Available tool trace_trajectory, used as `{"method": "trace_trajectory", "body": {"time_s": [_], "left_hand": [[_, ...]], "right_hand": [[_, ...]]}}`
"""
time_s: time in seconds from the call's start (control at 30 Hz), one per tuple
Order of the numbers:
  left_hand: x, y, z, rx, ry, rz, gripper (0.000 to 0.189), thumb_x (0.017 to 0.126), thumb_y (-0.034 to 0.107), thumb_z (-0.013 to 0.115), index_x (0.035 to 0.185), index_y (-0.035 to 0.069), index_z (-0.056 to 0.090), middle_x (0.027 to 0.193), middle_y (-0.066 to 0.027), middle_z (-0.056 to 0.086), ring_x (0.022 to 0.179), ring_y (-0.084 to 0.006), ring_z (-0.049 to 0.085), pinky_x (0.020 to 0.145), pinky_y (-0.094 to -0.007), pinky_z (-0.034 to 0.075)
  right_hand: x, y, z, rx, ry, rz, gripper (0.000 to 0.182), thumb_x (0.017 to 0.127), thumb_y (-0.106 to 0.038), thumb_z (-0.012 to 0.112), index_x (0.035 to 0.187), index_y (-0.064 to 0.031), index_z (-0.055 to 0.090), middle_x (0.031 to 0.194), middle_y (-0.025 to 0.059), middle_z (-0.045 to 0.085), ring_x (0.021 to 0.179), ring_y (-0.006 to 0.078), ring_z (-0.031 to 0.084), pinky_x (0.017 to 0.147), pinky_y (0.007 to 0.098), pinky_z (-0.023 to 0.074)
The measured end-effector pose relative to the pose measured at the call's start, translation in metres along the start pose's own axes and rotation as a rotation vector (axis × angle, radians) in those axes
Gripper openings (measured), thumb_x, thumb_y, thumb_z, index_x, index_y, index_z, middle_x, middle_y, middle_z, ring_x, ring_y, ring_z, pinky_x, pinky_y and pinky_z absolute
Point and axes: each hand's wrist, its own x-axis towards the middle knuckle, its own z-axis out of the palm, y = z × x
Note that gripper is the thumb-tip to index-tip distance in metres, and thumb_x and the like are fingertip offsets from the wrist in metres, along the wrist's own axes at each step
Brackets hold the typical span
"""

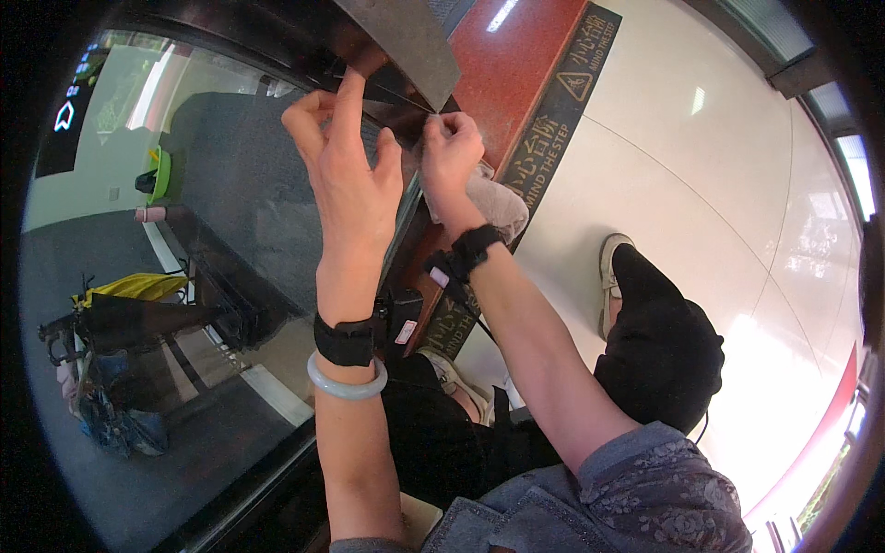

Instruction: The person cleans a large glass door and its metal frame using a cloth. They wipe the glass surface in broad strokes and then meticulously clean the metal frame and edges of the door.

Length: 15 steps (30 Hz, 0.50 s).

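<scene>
My left hand (356, 166) is raised with its fingers spread, the index fingertip touching the dark underside of a grey metal panel (408, 48) by the glass. Just below the panel's pointed corner, my right hand (449, 148) has thumb and fingers pinched together at the edge. Something small and pale seems to show at the pinch, too small to name. A crumpled greyish-pink cloth (498, 204) lies beside and partly behind my right hand, on the red step; whether the hand touches it is unclear.
A large glass pane (242, 152) stands at left, with umbrellas (138, 287) and a green basin (162, 173) seen through it. A red step (511, 69) bears a dark warning strip (553, 145) along its edge. Pale floor tiles (691, 180) lie to the right.
</scene>
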Motion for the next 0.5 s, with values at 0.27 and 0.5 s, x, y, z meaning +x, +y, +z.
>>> {"method": "trace_trajectory", "body": {"time_s": [0.27,0.5], "left_hand": [[-0.001,-0.001,0.002,-0.016,0.028,0.024,0.064,0.075,-0.005,0.064,0.134,0.007,0.044,0.113,-0.0149,0.036,0.106,-0.0278,0.044,0.094,-0.0372,0.040],[0.001,-0.001,0.001,-0.014,0.022,0.008,0.064,0.074,-0.004,0.065,0.134,0.007,0.044,0.113,-0.0150,0.036,0.104,-0.0269,0.044,0.094,-0.0366,0.039]], "right_hand": [[0.011,-0.001,-0.001,-0.039,0.010,-0.088,0.019,0.076,-0.016,0.069,0.075,0.0012,0.063,0.077,0.0176,0.062,0.072,0.0361,0.061,0.067,0.0427,0.0473],[0.017,-0.008,-0.001,-0.040,-0.005,-0.096,0.020,0.076,-0.018,0.070,0.076,0.0018,0.064,0.078,0.0177,0.062,0.074,0.0353,0.061,0.069,0.0412,0.0480]]}}
